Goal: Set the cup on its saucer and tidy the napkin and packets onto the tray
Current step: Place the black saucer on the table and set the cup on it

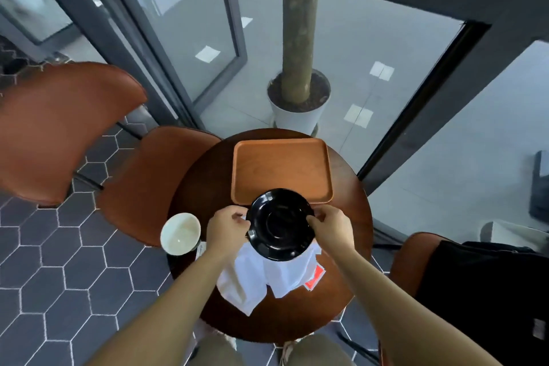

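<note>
Both hands pinch a glossy black round saucer point(280, 224) by opposite rims: left hand point(227, 229), right hand point(331, 224). It overlaps the near edge of the rectangular wooden tray point(280, 171), above a crumpled white napkin point(252, 273). A red packet point(315, 278) peeks out beside the napkin. The white cup point(180, 233) sits at the round table's point(341, 285) left edge.

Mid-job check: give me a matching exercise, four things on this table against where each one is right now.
Things: 1 saucer; 2 cup; 3 tray; 4 red packet.
Places: a far side of the table; b gripped by left hand and right hand; c partly under the napkin; d table's left edge.
Pairs: 1-b, 2-d, 3-a, 4-c.
</note>
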A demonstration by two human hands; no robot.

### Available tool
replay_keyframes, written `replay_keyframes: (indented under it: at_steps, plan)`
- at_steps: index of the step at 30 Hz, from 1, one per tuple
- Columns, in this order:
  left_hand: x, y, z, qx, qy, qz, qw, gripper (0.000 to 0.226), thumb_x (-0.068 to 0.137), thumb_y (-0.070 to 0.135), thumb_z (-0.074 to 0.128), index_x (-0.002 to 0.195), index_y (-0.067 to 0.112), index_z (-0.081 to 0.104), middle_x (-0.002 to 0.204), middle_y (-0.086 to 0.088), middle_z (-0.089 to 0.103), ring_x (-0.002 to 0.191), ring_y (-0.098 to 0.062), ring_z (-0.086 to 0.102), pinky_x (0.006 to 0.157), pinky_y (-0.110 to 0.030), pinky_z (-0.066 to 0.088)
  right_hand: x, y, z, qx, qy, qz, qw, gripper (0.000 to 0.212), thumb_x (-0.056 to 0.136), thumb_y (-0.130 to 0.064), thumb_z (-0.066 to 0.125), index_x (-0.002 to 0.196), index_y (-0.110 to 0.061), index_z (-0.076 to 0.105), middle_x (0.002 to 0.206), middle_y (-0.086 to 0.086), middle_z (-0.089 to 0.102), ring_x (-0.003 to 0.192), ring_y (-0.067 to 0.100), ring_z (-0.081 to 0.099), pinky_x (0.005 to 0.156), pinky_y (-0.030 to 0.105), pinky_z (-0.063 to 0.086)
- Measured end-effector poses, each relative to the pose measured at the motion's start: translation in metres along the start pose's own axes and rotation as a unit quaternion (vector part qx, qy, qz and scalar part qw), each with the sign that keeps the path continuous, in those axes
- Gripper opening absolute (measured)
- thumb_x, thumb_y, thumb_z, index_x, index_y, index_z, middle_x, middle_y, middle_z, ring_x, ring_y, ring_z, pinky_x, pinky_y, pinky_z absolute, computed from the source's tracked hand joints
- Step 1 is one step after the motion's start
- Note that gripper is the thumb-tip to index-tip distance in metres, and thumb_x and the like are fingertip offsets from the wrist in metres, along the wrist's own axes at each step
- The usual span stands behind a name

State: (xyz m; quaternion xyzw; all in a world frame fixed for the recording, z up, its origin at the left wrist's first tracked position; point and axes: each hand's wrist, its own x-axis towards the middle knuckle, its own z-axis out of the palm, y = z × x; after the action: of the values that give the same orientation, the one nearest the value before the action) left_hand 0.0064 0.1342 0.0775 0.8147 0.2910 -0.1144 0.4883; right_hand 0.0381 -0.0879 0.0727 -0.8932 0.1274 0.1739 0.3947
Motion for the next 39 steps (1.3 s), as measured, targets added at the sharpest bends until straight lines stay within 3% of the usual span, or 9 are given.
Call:
replay_keyframes:
  at_steps: [3,7,10,15,20,24,30,33,39]
  plan:
    - [0.006,-0.003,-0.026,-0.010,0.012,0.000,1.000,0.029,0.082,0.000,0.064,0.084,0.028,0.071,0.072,0.000,0.073,0.072,-0.022,0.072,0.074,-0.049,0.061,0.008,-0.024,0.013,-0.020,-0.022,-0.004,1.000,0.017,0.089,-0.022,0.060,0.100,-0.026,0.073,0.083,-0.006,0.072,0.078,0.017,0.067,0.066,0.029,0.054]
    - [0.027,-0.008,-0.058,-0.049,0.021,-0.009,0.999,0.023,0.083,-0.001,0.063,0.089,0.018,0.073,0.078,-0.009,0.073,0.078,-0.030,0.073,0.074,-0.051,0.062,0.021,-0.057,0.036,-0.030,-0.040,-0.025,0.998,0.021,0.087,-0.021,0.060,0.103,-0.024,0.073,0.074,-0.009,0.070,0.069,0.013,0.065,0.056,0.024,0.045]
    - [0.049,-0.013,-0.082,-0.068,0.033,-0.015,0.997,0.027,0.082,-0.004,0.062,0.082,0.020,0.073,0.076,-0.010,0.072,0.076,-0.031,0.073,0.068,-0.049,0.063,0.030,-0.084,0.058,-0.039,-0.048,-0.024,0.998,0.023,0.084,-0.018,0.059,0.101,-0.022,0.074,0.077,-0.005,0.072,0.073,0.018,0.067,0.060,0.027,0.050]
    - [0.102,-0.029,-0.121,-0.022,0.026,-0.028,0.999,0.026,0.082,-0.001,0.060,0.099,0.013,0.073,0.076,-0.003,0.074,0.061,-0.022,0.072,0.065,-0.041,0.063,0.051,-0.124,0.103,-0.043,-0.053,0.006,0.998,0.025,0.079,-0.016,0.058,0.098,-0.022,0.074,0.079,-0.003,0.073,0.076,0.021,0.067,0.067,0.031,0.055]
    - [0.156,-0.052,-0.142,-0.026,0.021,-0.049,0.998,0.025,0.082,-0.002,0.062,0.100,0.013,0.073,0.085,-0.005,0.074,0.072,-0.027,0.074,0.070,-0.046,0.063,0.083,-0.151,0.147,-0.053,-0.051,0.016,0.997,0.026,0.085,-0.016,0.058,0.105,-0.023,0.074,0.072,-0.007,0.068,0.065,0.011,0.064,0.053,0.021,0.046]
    - [0.190,-0.066,-0.148,-0.005,0.020,-0.060,0.998,0.030,0.082,-0.001,0.063,0.105,0.015,0.073,0.089,-0.005,0.075,0.080,-0.028,0.074,0.076,-0.048,0.062,0.103,-0.162,0.176,-0.044,-0.062,0.041,0.996,0.028,0.082,-0.014,0.054,0.103,-0.021,0.072,0.081,0.002,0.072,0.075,0.025,0.070,0.069,0.039,0.061]
    - [0.226,-0.078,-0.144,0.041,0.010,-0.050,0.998,0.038,0.085,-0.001,0.062,0.120,0.012,0.070,0.109,-0.008,0.075,0.098,-0.028,0.071,0.086,-0.045,0.060,0.128,-0.160,0.210,-0.078,-0.048,0.054,0.994,0.033,0.082,-0.015,0.056,0.111,-0.019,0.071,0.093,0.004,0.074,0.088,0.027,0.067,0.072,0.027,0.049]
    - [0.236,-0.084,-0.145,0.027,0.015,-0.057,0.998,0.039,0.086,-0.001,0.059,0.122,0.009,0.069,0.115,-0.012,0.073,0.103,-0.029,0.070,0.089,-0.045,0.059,0.131,-0.159,0.222,-0.086,-0.047,0.059,0.993,0.037,0.081,-0.012,0.056,0.115,-0.017,0.069,0.095,0.006,0.074,0.089,0.028,0.068,0.074,0.029,0.051]
    - [0.238,-0.089,-0.146,0.040,0.016,-0.069,0.997,0.044,0.084,0.000,0.060,0.126,0.009,0.067,0.121,-0.011,0.071,0.114,-0.023,0.065,0.089,-0.024,0.045,0.130,-0.160,0.237,-0.105,-0.024,0.044,0.993,0.030,0.085,-0.009,0.056,0.111,-0.014,0.068,0.094,0.007,0.072,0.090,0.031,0.066,0.070,0.027,0.043]
